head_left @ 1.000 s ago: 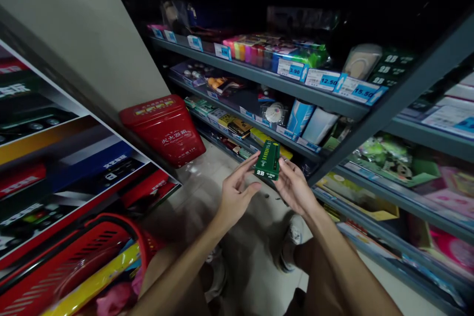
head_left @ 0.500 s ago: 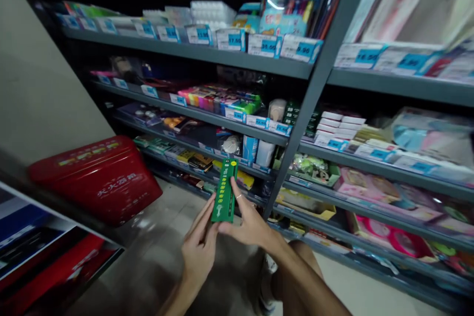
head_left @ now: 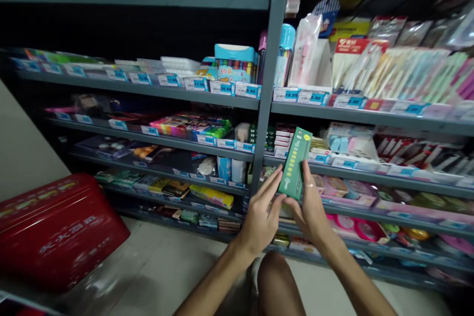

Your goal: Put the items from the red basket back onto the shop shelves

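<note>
Both hands hold a long green pencil box point(head_left: 295, 163), tilted with its top end up to the right, in front of the shelves. My right hand point(head_left: 312, 205) grips its lower right edge with thumb and fingers; a ring shows on one finger. My left hand point(head_left: 261, 212) touches the box's lower left side with its fingers stretched along it. The box hangs level with a shelf point(head_left: 207, 144) of small green and white stationery boxes point(head_left: 282, 136).
A grey shelf upright point(head_left: 269, 66) stands just left of the box. The shelves carry stationery with blue price tags point(head_left: 221, 88). A red metal cabinet point(head_left: 55, 229) sits on the floor at lower left. My knee point(head_left: 278, 281) is below the hands.
The view has swung up and to the right. Both hands have raised the green box from the low shelf level to the middle shelf. The red basket has left the view.
</note>
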A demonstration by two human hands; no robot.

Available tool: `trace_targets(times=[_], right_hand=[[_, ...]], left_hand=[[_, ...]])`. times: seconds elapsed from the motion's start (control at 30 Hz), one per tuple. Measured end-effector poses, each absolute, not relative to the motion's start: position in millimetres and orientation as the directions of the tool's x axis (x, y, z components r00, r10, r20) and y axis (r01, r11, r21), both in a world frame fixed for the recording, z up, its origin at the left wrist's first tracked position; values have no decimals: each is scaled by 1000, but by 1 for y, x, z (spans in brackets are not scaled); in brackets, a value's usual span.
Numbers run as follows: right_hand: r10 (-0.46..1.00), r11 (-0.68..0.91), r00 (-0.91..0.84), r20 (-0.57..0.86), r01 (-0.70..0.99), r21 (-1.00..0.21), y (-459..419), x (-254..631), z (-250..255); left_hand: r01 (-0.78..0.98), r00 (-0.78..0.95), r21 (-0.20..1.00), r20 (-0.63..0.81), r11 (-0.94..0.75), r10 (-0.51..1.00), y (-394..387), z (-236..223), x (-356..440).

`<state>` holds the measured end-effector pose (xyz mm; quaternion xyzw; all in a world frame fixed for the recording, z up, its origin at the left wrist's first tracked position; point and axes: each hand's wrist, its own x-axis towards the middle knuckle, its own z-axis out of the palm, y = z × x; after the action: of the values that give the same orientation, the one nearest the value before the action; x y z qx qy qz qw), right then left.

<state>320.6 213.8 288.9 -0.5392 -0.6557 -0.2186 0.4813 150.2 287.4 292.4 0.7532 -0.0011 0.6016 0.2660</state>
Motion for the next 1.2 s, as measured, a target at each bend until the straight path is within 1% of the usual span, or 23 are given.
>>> trace_targets(times=[0.13,0.27,0.33,0.4,0.47,0.53,0.73,0.87,0.97,1.1,1.2], right_hand=[[524,430,77,848,836,-341,241,359,333],[556,496,30,830,790,-361,258,374,371],[580,477,23,815,801,-362,261,377,391],[597,417,49,801,834,-362,264,379,409],[595,358,66,801,871,-337,269,381,423],[591,323,54,805,898,-297,276,381,433],[628,225,40,777,947,-231,302,377,451],[623,145,28,781,978,-150,318,381,459],[650,81,28,759,991,-106,331,386,463],[695,-20,63,716,997,-69,345,386,467],[708,-62,53,704,998,-13,348,378,470]], left_hand=[[-340,256,514,857,-788,448,304,328,192],[-322,198,532,847,-783,493,329,357,209],[-306,182,568,823,-764,539,341,372,212],[-289,198,658,752,-696,628,349,383,214],[-273,223,744,666,-610,712,355,389,217],[-254,220,777,626,-576,748,360,390,221],[-192,82,746,659,-637,748,378,381,234],[-135,-12,646,758,-752,653,374,374,233],[-148,17,609,790,-780,613,367,366,229],[-165,66,623,780,-764,622,364,355,222],[-159,95,631,776,-760,624,364,350,217]])
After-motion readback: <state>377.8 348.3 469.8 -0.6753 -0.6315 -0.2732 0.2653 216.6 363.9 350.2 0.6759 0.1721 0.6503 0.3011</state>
